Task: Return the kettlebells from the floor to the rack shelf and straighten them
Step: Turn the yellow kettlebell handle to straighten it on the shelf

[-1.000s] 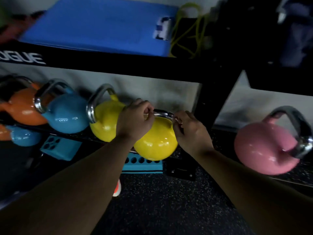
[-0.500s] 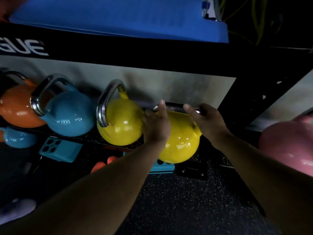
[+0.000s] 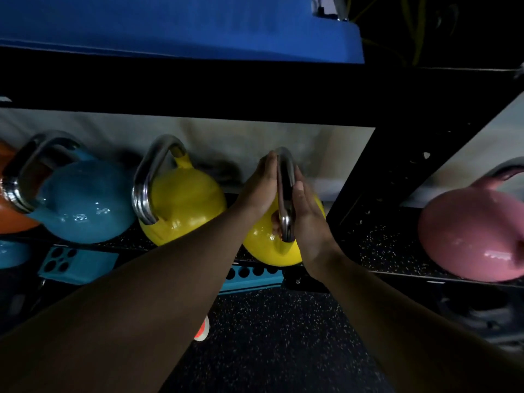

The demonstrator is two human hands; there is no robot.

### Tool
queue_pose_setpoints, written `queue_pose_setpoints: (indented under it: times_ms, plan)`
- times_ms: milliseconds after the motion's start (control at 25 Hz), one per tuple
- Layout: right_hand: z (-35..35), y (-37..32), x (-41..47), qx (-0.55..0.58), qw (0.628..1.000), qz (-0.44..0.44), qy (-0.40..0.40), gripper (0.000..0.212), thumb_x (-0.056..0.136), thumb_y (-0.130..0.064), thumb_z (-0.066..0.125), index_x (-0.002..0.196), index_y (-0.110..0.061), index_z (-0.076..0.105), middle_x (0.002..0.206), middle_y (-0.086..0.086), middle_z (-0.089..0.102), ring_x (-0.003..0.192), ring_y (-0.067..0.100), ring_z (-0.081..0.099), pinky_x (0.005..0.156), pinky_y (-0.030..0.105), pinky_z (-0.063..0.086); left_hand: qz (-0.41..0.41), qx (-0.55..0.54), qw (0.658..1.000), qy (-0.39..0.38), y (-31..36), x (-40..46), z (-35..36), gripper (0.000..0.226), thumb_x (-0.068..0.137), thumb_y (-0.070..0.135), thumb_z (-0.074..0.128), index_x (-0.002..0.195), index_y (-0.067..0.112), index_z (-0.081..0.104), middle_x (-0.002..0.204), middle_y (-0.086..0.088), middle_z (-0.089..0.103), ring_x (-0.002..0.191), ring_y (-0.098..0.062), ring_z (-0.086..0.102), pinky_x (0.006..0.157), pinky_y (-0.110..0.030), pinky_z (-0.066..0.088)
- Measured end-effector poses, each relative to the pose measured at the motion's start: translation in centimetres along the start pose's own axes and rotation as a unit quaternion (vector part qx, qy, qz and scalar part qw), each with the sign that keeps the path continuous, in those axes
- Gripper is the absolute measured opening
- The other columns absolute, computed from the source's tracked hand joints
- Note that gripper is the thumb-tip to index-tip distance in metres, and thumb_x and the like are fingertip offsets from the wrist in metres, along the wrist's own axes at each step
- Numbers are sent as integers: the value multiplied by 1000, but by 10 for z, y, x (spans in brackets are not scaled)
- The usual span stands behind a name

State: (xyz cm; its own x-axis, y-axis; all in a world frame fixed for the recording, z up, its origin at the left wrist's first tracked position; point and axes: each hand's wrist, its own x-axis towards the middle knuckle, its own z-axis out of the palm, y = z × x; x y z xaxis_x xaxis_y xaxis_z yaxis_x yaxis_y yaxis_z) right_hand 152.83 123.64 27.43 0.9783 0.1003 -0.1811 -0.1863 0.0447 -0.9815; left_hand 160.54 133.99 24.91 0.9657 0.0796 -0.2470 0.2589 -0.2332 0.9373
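A yellow kettlebell (image 3: 266, 251) sits on the speckled rack shelf (image 3: 377, 251), beside the black upright. Its steel handle (image 3: 285, 194) stands edge-on toward me. My left hand (image 3: 259, 188) presses flat on the handle's left side, thumb hooked low. My right hand (image 3: 309, 214) presses flat on the right side. Left of it on the same shelf stand a second yellow kettlebell (image 3: 187, 205), a blue kettlebell (image 3: 82, 202) and part of an orange kettlebell (image 3: 11, 219). A pink kettlebell (image 3: 470, 234) sits in the bay to the right.
A black rack beam (image 3: 198, 92) crosses overhead, with a blue mat (image 3: 170, 24) on top. The black upright (image 3: 368, 177) divides the bays. Teal blocks (image 3: 76, 262) lie below the shelf. An orange shoe tip (image 3: 202, 330) shows on the dark speckled floor (image 3: 269, 350).
The yellow kettlebell's handle has turned from lying across my view to edge-on. Both hands went from gripping its top to flat palms on either side. The view has moved closer.
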Motion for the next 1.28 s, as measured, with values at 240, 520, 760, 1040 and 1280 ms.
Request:
queue_pose_setpoints:
  times_ms: [240,520,760,1040,1280]
  plan:
    - [10,4,6,29,999,-4,39,45,105,-42,26,149,-40,33,120,-3,63,81,-2,62,56,9,49,4,-11,1000,-8,-3,14,0,82,81,77,21,145,31,44,152,-9,45,140,-25,42,118,-43,29]
    - [26,19,12,70,997,-13,30,44,104,-43,28,148,-44,32,130,-25,53,114,-7,57,84,13,49,3,-39,997,-71,-10,20,-13,78,83,80,28,144,36,48,150,-2,49,138,-17,44,118,-42,30]
    - [24,19,17,110,994,-24,15,44,104,-43,28,148,-45,32,73,4,62,57,17,52,53,32,43,3,-38,995,-87,-16,23,-11,69,93,71,23,147,33,44,151,-4,48,137,-19,44,118,-43,29]
    - [14,23,22,147,989,-8,-19,43,103,-44,33,146,-45,36,71,7,57,56,21,49,52,32,39,-2,-28,997,-67,-18,21,-8,80,82,81,20,145,39,42,151,-1,47,139,-20,43,117,-46,28]
    - [11,23,19,110,993,-25,-28,44,103,-45,29,147,-45,35,71,3,57,58,21,49,54,34,40,3,-27,997,-69,-17,17,-8,76,87,78,19,147,37,40,152,-4,46,139,-22,43,117,-48,29]
